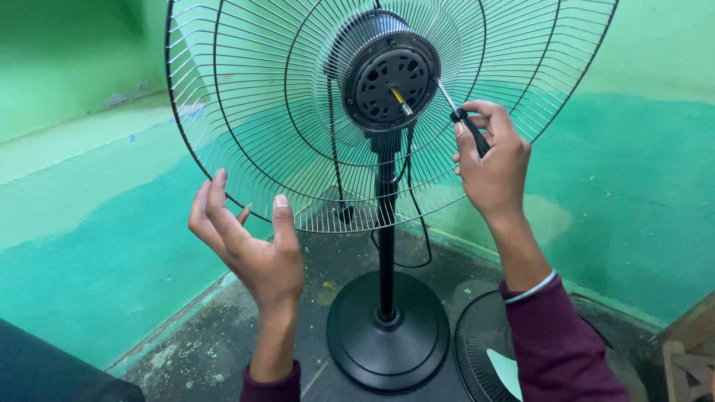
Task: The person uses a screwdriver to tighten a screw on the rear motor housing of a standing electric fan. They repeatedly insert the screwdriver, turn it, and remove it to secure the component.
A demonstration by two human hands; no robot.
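A black pedestal fan stands in front of me with its rear wire guard (246,112) mounted and no blades on it. The round motor housing (391,74) shows its bare shaft in the middle. My right hand (491,160) is shut on a black-handled screwdriver (465,123), whose metal tip points at the right edge of the housing. My left hand (249,238) hovers open, fingers spread, just below the guard's lower left rim, not touching it.
The fan's pole rises from a round black base (387,335) on a dirty floor. Another wire guard with a pale blade (488,353) lies on the floor at the right. Green walls close the corner behind. A wooden piece (689,357) sits far right.
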